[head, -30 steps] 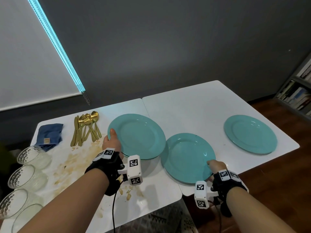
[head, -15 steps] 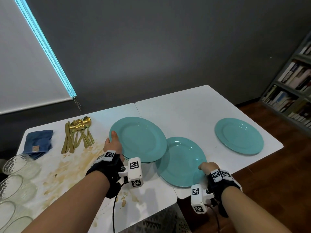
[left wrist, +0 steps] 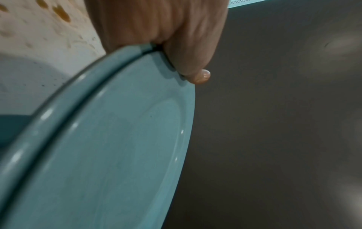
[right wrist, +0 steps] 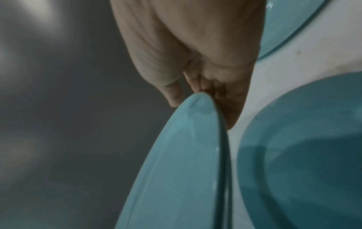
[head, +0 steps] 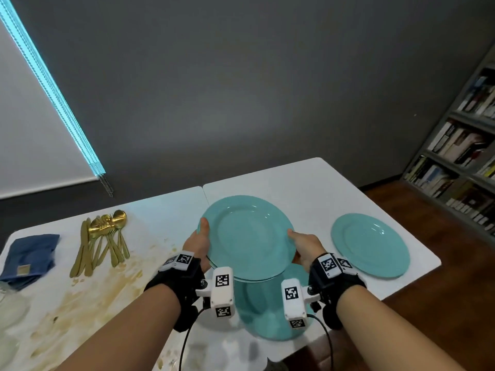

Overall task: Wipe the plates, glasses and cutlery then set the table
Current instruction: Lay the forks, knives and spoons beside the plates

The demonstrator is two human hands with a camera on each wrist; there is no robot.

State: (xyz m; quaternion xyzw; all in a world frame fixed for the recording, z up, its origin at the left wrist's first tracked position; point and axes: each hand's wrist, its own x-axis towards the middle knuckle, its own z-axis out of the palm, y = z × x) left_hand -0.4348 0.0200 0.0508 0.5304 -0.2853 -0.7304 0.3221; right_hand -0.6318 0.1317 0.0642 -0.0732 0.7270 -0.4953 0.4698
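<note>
Both hands hold a stack of two teal plates (head: 247, 236) in the air above the white table (head: 308, 194). My left hand (head: 198, 243) grips the stack's left rim with the thumb on top. My right hand (head: 304, 245) grips the right rim. The left wrist view shows the two stacked plates (left wrist: 109, 155) under the thumb (left wrist: 188, 51). In the right wrist view the fingers (right wrist: 225, 99) lie under the stacked plates (right wrist: 176, 170). A third teal plate (head: 267, 319) lies on the table's near edge beneath the stack. A fourth plate (head: 371, 245) lies to the right.
Gold cutlery (head: 103, 242) lies in a bunch at the back left, beside a folded blue cloth (head: 29, 255). Brown stains (head: 80, 298) cover the left of the table. Clear glasses (head: 10, 309) show at the left edge. A bookshelf (head: 460, 145) stands on the right.
My right hand let go of the near plate and took the right rim of the stack. Both hands lifted the stack and carried it right, over the near plate.
</note>
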